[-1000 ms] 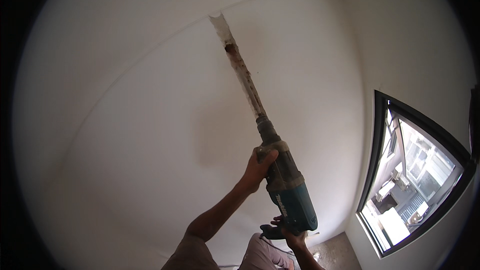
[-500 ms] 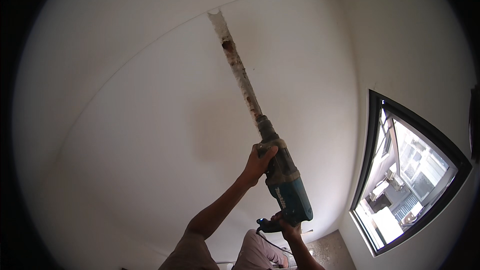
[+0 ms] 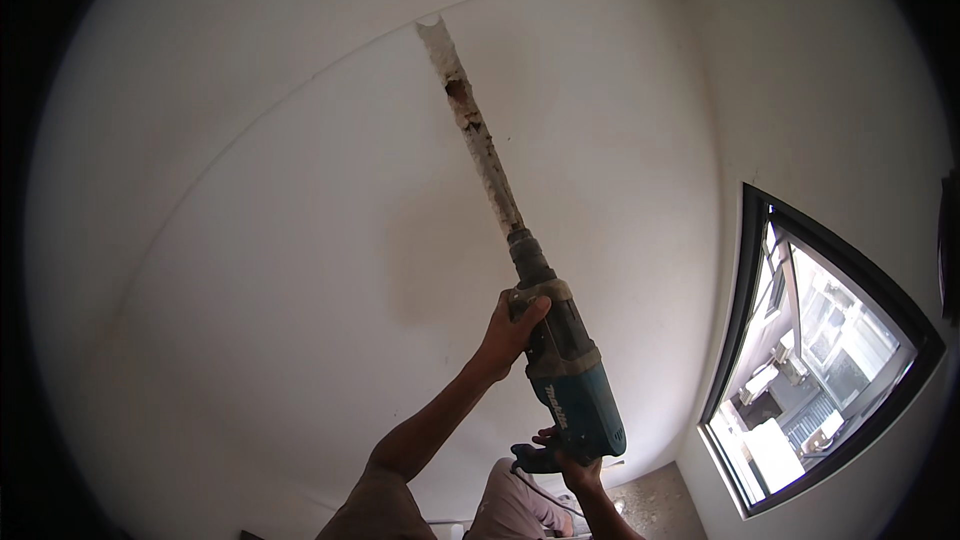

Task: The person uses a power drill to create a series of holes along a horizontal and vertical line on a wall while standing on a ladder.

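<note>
A teal and black rotary hammer drill (image 3: 578,398) points up along a white wall (image 3: 330,230). My left hand (image 3: 514,328) is wrapped round its front body, with the thumb across the dark housing. Lower down, my right hand (image 3: 577,467) grips the rear handle, from which a black cord hangs. Above the chuck, a rough groove (image 3: 478,135) runs up the wall almost to the ceiling, with reddish brick showing in places. The tool's nose lies over the groove's lower end. Whether a bit touches the wall is hidden.
On the right wall, a black-framed window (image 3: 735,340) stands with its pane tilted open; outdoor units and buildings show through it. Bare grey floor (image 3: 660,505) appears at the bottom, beside my bent knee (image 3: 505,505). A ceiling (image 3: 250,30) curves across the top.
The drill has shifted slightly to the left against the wall, its nose now a little nearer the groove's middle. Both hands keep their hold.
</note>
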`<state>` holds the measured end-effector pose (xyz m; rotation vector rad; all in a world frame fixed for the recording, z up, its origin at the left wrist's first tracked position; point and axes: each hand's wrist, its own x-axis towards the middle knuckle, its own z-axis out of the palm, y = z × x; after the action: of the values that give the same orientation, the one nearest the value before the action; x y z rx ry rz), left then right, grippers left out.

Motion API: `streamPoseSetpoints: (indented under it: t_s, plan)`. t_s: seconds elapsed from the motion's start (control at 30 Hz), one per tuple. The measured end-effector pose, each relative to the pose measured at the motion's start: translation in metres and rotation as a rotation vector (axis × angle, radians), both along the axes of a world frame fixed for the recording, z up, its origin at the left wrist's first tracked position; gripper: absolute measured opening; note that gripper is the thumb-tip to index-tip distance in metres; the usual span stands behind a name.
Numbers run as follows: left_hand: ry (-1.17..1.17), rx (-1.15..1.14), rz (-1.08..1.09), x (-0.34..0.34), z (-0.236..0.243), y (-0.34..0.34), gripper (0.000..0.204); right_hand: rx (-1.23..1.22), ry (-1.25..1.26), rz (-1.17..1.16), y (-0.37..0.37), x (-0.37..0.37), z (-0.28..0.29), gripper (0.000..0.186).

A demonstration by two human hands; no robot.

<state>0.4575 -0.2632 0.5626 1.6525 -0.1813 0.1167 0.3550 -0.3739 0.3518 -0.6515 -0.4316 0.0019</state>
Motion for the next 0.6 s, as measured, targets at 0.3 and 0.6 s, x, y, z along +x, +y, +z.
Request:
streamPoseSetpoints:
  t_s: [0.3, 0.6]
  plan:
    - [-0.065, -0.083, -0.104, 0.019, 0.017, 0.009, 0.067, -0.146, -0.029, -0.155, 0.002, 0.009, 0.021, 0.019]
    - [-0.091, -0.009, -0.055, 0.025, 0.011, 0.017, 0.071, -0.015, -0.009, -0.089, 0.023, 0.013, 0.012, 0.015]
